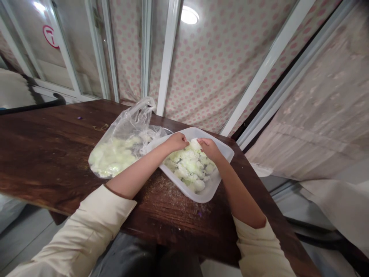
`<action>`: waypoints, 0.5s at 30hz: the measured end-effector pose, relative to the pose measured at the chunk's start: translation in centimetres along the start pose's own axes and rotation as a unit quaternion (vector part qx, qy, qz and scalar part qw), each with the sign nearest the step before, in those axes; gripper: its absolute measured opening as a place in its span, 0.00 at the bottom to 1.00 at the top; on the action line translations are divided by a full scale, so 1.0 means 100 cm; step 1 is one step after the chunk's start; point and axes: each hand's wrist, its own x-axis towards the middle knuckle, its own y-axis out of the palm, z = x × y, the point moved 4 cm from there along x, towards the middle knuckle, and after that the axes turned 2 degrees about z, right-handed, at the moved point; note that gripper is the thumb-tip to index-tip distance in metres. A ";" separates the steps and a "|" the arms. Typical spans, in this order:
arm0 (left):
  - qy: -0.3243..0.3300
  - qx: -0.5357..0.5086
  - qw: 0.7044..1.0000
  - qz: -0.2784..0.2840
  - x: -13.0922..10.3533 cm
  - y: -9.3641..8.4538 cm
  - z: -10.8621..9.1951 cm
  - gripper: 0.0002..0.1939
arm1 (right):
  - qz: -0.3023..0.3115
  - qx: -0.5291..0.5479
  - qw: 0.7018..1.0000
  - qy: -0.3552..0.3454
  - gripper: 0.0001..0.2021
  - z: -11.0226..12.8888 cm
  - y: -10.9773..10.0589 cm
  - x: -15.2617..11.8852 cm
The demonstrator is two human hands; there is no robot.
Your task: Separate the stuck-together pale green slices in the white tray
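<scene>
Over a white plastic tub (229, 154), my two hands meet at a pale cauliflower floret (195, 144). My right hand (210, 148) pinches the floret from the right with thumb and fingers. On the other side, my left hand (178, 141) is closed in a pinch at the floret's left edge; its fingertips are partly hidden. Below them, many white and pale green cauliflower pieces (188, 167) lie loose in the tub. Left of the tub stands a clear plastic bag (115, 150) with more pale pieces inside, its handles sticking up.
The dark wooden table (52, 142) carries small crumbs near the tub and a thin yellowish string (100, 127). Behind the bag, a metal rim (167, 131) partly shows. Framed glass panels with a dotted curtain (213, 73) rise along the table's far edge.
</scene>
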 end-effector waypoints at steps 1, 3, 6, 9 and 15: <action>0.003 0.011 1.000 -0.001 0.000 0.000 0.000 0.11 | 0.010 -0.009 1.000 0.012 0.22 -0.001 0.002 0.000; 0.009 0.036 0.999 -0.005 0.000 0.000 0.001 0.12 | 0.036 -0.029 0.998 0.039 0.25 -0.005 0.004 -0.001; 0.012 0.061 0.998 -0.014 -0.001 -0.001 0.002 0.11 | 0.035 -0.081 0.993 0.084 0.29 -0.013 0.002 0.001; -0.007 0.064 0.998 -0.006 -0.001 -0.001 0.005 0.16 | 0.052 -0.203 0.970 0.123 0.26 -0.023 -0.002 0.002; -0.027 0.087 0.996 0.020 -0.003 -0.002 0.004 0.25 | 0.226 -0.275 0.926 0.126 0.20 -0.037 0.013 -0.007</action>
